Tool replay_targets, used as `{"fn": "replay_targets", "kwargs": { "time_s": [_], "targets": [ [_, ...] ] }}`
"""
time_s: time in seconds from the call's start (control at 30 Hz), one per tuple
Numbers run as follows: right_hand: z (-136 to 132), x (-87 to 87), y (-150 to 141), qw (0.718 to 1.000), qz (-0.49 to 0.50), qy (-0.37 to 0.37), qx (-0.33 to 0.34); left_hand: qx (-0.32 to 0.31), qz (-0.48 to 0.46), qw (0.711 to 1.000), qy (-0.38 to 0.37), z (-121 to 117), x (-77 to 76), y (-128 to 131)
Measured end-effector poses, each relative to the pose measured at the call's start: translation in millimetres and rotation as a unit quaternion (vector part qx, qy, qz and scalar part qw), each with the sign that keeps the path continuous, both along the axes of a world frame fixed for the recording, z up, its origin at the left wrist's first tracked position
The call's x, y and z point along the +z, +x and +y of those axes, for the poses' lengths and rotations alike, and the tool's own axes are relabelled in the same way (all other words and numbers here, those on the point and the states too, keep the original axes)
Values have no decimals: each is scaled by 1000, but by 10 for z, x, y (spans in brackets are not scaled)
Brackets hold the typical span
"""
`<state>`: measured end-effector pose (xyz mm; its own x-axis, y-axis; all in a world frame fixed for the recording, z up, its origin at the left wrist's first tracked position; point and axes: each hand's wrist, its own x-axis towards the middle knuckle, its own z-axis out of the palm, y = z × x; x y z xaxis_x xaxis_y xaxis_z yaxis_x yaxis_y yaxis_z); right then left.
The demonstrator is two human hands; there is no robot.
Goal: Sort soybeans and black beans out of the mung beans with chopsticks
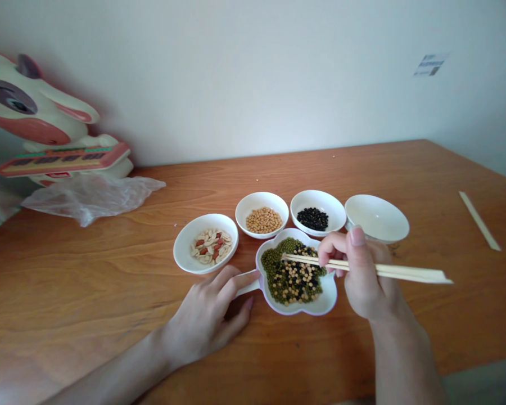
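chopsticks [405, 272] sit in the right hand [366, 281], grip closed; the left hand [208, 306] half-hides the dish handle [249, 288], its grip unclear.

A cow-shaped toy [53, 126] and plastic bag [90, 198] sit forward-left of the left hand [211, 312]; a label [430, 65] is beyond the right hand [366, 275].

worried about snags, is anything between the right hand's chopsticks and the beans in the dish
Nothing visible: the chopsticks in the right hand reach over the dish to the mixed beans. The left hand, at the handle, is off to the side.
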<state>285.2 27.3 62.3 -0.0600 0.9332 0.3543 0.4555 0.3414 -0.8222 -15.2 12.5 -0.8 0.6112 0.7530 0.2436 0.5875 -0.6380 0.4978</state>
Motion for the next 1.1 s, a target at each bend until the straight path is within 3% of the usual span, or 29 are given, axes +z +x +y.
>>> {"fn": "replay_targets", "kwargs": {
  "time_s": [0.3,0.67,1.1],
  "targets": [
    [-65,-17,80,999,34,-9,13,5,4,1000,8,12,7,7],
    [-38,17,-12,1000,-17,-16,14,3,6,1000,9,22,5,9],
    [-19,-7,-15,999,-13,-13,29,2,0,1000,11,14,22,13]
  ]
}}
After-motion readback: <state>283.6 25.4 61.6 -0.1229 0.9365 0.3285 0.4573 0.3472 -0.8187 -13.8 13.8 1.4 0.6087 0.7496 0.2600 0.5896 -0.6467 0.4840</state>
